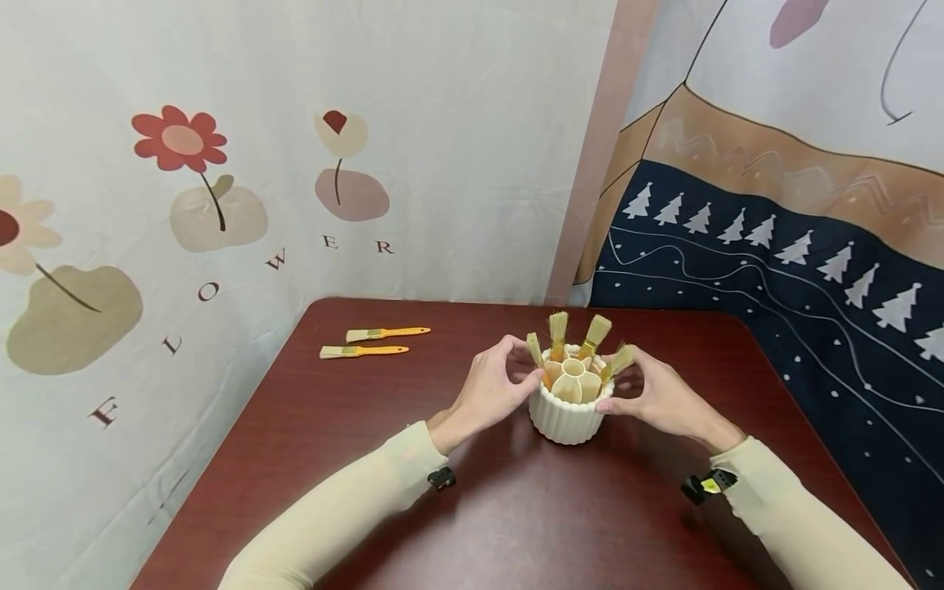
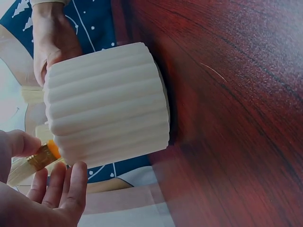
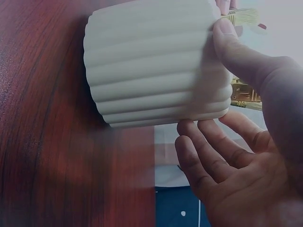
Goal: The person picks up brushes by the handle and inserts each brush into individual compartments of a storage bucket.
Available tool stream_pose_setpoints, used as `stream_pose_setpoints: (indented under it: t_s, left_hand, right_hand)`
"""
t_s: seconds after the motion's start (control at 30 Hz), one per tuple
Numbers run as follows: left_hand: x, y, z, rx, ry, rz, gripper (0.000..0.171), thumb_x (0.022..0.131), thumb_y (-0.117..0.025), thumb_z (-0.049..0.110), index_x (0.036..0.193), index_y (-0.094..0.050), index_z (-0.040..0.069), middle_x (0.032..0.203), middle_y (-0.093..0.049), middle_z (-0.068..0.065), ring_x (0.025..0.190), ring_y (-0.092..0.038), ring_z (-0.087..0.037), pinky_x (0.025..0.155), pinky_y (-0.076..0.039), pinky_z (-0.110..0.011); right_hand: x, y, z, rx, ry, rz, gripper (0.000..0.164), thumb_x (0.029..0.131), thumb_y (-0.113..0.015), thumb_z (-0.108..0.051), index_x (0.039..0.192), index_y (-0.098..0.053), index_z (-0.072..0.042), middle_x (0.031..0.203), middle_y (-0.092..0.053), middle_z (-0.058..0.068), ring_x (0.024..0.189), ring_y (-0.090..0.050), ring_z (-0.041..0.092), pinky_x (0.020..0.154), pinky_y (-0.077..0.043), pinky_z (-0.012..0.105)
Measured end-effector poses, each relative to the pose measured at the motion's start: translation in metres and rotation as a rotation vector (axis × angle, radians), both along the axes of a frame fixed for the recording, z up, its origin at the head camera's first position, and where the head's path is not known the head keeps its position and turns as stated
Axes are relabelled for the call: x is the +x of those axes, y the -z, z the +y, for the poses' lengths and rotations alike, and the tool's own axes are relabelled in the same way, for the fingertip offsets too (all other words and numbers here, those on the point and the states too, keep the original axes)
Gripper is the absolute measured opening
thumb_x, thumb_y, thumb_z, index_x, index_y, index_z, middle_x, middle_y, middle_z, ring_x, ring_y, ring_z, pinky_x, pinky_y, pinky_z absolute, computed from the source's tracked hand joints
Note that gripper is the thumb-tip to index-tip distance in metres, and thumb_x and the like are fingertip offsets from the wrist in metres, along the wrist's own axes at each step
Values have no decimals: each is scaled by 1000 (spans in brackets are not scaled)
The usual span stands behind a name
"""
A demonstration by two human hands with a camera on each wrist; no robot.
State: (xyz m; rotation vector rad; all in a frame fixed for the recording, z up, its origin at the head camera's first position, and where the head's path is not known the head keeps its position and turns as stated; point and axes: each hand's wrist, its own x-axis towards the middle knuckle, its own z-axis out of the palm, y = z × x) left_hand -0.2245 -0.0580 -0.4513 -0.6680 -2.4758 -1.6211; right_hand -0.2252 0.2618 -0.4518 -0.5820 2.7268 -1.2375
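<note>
A cream ribbed brush holder [image 1: 566,419] with a flower-shaped divider stands upright on the table, several paintbrushes [image 1: 558,328] leaning in it bristles up. At its left side, my left hand [image 1: 490,383] pinches a small paintbrush [image 2: 41,158] near its metal ferrule, its orange handle going into the holder. Fingertips of that hand lie close to the holder's wall. My right hand [image 1: 664,395] grips the holder's right side, thumb on the rim and fingers along the far wall. Beside that hand another paintbrush [image 1: 619,360] tilts outward. The lower handles are hidden inside the holder.
Two paintbrushes with orange handles, one farther back [image 1: 387,333] and one nearer [image 1: 365,351], lie at the back left of the dark red table [image 1: 472,524]. Behind the table hangs a flower-printed cloth [image 1: 472,147]; a navy cloth with white trees [image 1: 737,270] hangs along the right.
</note>
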Motion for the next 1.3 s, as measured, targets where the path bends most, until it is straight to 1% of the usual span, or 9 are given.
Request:
stream_pose_setpoints:
  t_s: [0.13,0.37,0.53,0.63,0.77,0.97,1.1,1.23,1.3]
  left_hand:
    - [-1,0,0,-27,-7,0,28,106,-84,9,131,-72,5,129,-83,-14,112,-87,-27,93,-70,-26]
    - [-3,2,0,-74,-19,23,28,105,-85,11,130,-73,4,129,-81,-15,112,-86,-28,95,-73,-38]
    - [-5,2,0,-100,-24,46,27,105,-85,11,128,-74,3,126,-80,-16,112,-85,-28,96,-72,-38]
    - [-6,2,-2,-106,-19,56,28,105,-85,11,128,-74,2,125,-79,-17,110,-85,-29,96,-72,-39]
    - [-6,4,-5,-105,-8,44,30,106,-85,12,131,-73,2,128,-79,-16,112,-84,-28,98,-72,-42]
    - [-8,7,-11,-104,7,30,33,107,-85,14,135,-73,4,132,-80,-14,117,-83,-28,99,-72,-41]
    - [-11,8,-19,-96,2,48,35,105,-87,13,136,-73,3,133,-80,-15,119,-83,-32,101,-72,-44]
    - [-15,10,-31,-117,-22,91,38,103,-90,15,136,-73,5,133,-80,-16,121,-83,-38,106,-69,-51]
    - [-17,11,-37,-140,-43,123,39,102,-92,18,135,-74,8,132,-81,-16,121,-83,-38,109,-67,-53]
  right_hand:
    - [0,0,-1,8,5,0,80,94,-102,-37,155,-60,-8,157,-72,20,124,-80,30,96,-65,19]
    - [0,1,-2,6,9,-13,81,94,-101,-38,156,-59,-7,152,-74,19,123,-80,28,95,-66,22]
    - [-1,1,-2,2,7,-2,76,94,-102,-37,151,-61,-8,155,-73,20,122,-81,28,96,-66,22]
    - [-1,1,-2,0,11,15,72,93,-102,-34,147,-62,-8,153,-74,20,121,-81,29,96,-66,23]
    - [-1,1,-1,3,11,7,73,94,-102,-36,148,-62,-8,151,-74,19,121,-81,29,94,-66,22]
    - [-1,3,0,2,9,-10,72,94,-101,-37,146,-61,-9,155,-72,19,123,-81,30,93,-66,21]
    - [0,3,1,-4,12,-17,74,94,-101,-38,149,-60,-10,153,-73,18,124,-80,30,94,-67,23]
    - [0,3,1,-12,10,-19,74,95,-101,-38,149,-60,-10,154,-73,18,125,-80,30,95,-68,25]
    - [-1,3,0,-13,10,-22,74,95,-101,-39,149,-59,-10,154,-73,18,125,-80,30,95,-68,25]
